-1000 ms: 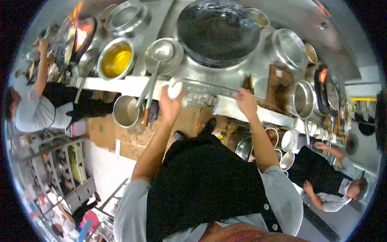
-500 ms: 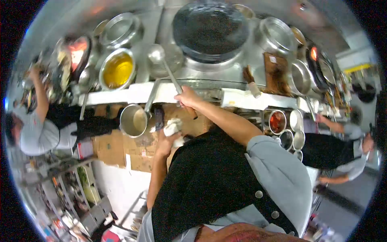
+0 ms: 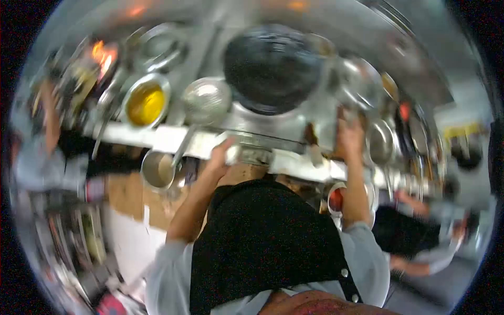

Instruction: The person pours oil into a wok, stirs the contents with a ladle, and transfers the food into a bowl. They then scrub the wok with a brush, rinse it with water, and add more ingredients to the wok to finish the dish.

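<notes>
My left hand (image 3: 219, 156) is closed around a white cloth (image 3: 232, 153) at the front edge of the range, beside the strainer's handle. A round wire strainer (image 3: 206, 100) rests on the steel top beyond it. My right hand (image 3: 350, 139) reaches over a brown wooden board (image 3: 336, 152) on the right of the range. The hand covers most of the board, and blur hides how its fingers lie. Just left of it is a short brush (image 3: 312, 137) with a pale handle. A large black wok (image 3: 273, 68) stands at the middle of the range.
A bowl of yellow oil (image 3: 147, 104) stands left of the strainer. Below hangs a steel pot (image 3: 157, 170). Flames (image 3: 104, 58) rise at the left burner, where a co-worker (image 3: 50, 152) stands. Another person (image 3: 420, 231) works on the right, near a steel pot (image 3: 380, 140).
My right hand has let go of the ladle and moved right to the wooden board. My left hand has brought the cloth up to the range edge. The view has shifted.
</notes>
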Motion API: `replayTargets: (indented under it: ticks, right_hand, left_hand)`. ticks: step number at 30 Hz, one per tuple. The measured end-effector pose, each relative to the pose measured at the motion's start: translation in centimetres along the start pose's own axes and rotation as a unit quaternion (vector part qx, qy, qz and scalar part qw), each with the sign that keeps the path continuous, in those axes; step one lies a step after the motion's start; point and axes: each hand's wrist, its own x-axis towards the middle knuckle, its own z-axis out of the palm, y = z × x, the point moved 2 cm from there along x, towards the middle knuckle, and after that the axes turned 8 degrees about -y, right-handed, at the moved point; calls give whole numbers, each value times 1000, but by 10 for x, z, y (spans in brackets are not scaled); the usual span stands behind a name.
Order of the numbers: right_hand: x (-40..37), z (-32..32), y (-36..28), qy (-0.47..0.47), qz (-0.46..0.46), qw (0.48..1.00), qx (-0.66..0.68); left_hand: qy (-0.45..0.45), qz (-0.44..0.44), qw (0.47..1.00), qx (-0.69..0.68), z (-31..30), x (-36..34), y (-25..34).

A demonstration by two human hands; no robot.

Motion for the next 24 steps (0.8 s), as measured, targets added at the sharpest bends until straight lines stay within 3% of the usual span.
replayTargets:
  ticks: [1,2,3,4,5,6,7,8,9,10,11,12,14,15,16,18,20,22,23,24]
  right_hand:
    - [44,-18,28,45,-72,980,-178]
    - [88,-36,55,123,-124,919,-354]
    - [124,-58,75,-15,-181,784,-593]
    - [155,-61,88,-22,-114,730,-674]
    - [186,-64,99,-39,-51,660,-748]
    - [200,-74,100,-60,-44,700,-711]
    - [206,-83,99,-75,-44,849,-520]
    - [208,-87,90,-88,6,981,-175]
    - [199,-80,64,-88,28,996,-7]
    - [188,-75,31,-89,20,995,44]
    - [130,-52,-40,-58,-13,994,88]
    - [175,-79,0,-134,-227,961,-78]
    - [86,-36,-121,-89,-97,961,-242]
    - [86,-40,-117,-90,-232,951,-183]
    - [87,-45,-108,-89,-360,921,-116]
    - [103,-19,-107,-95,-336,931,-109]
    - [137,25,-106,-116,-289,944,-111]
    - [176,76,-106,-141,-262,949,-106]
    - [193,99,-107,-154,-250,950,-102]
    - [209,118,-107,-168,-240,951,-99]
  left_hand:
    - [39,5,999,15,24,10,11]
    - [71,36,994,72,38,33,13]
    - [110,-8,994,-3,30,76,2]
    - [94,15,995,30,62,67,27]
    - [30,29,998,46,49,108,17]
    - [84,35,995,37,62,110,28]
    - [151,46,987,33,73,122,32]
    - [145,108,983,-28,71,159,18]
    - [204,122,971,2,86,152,31]
    - [216,98,971,-18,95,149,40]
    - [300,132,945,6,102,144,40]
    - [273,127,953,37,98,152,39]
    - [196,131,965,118,49,235,6]
    - [162,139,961,178,31,269,-6]
    - [172,141,959,175,35,247,3]
    - [211,105,970,58,69,167,29]
    - [267,113,956,43,81,143,33]
    - [314,150,936,40,74,162,13]
    - [355,123,927,-6,68,189,-5]
    - [285,89,953,-60,78,167,-3]
